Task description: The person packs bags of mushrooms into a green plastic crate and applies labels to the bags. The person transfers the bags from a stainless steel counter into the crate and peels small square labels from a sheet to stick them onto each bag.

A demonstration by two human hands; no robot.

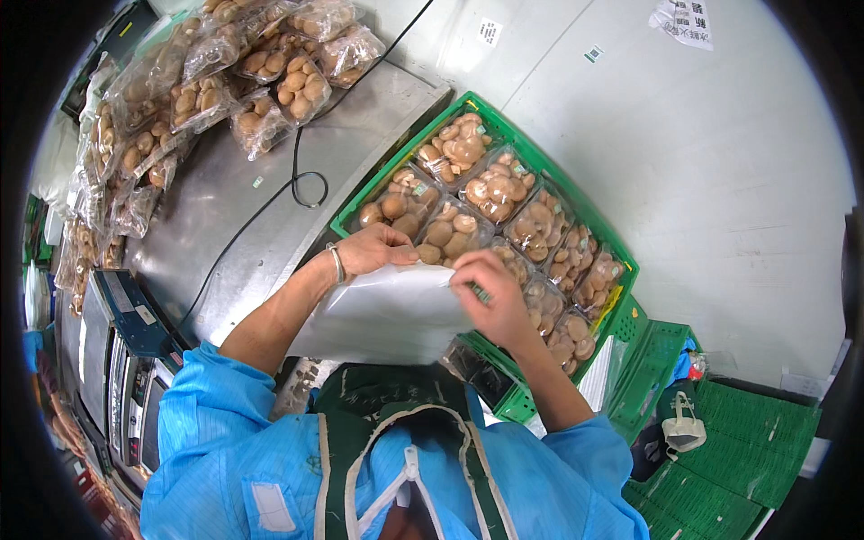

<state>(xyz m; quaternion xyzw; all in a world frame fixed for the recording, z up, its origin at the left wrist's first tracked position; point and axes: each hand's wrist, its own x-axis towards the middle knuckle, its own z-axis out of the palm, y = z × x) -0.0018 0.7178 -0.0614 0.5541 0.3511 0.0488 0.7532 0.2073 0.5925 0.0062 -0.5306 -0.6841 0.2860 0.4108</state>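
Note:
A white, slightly glossy sheet point(382, 315) hangs in front of my apron, its upper edge stretched between my two hands. My left hand point(373, 250), with a bracelet at the wrist, pinches the sheet's upper left corner. At the upper right corner, my right hand point(493, 295) grips the edge between thumb and fingers, a little blurred. Just beyond both hands stands a green crate point(589, 229) holding several clear-wrapped packs of brown mushrooms point(499, 187). Small green labels show on some packs. The nearest packs are partly hidden by my hands.
Bagged mushrooms point(301, 88) are heaped at the back left of a steel table point(211, 207), where a black cable point(292, 180) loops. A scale-like device point(135, 315) stands at left. More green crates point(738, 441) sit at lower right, with a white-and-dark shoe point(684, 423) beside them.

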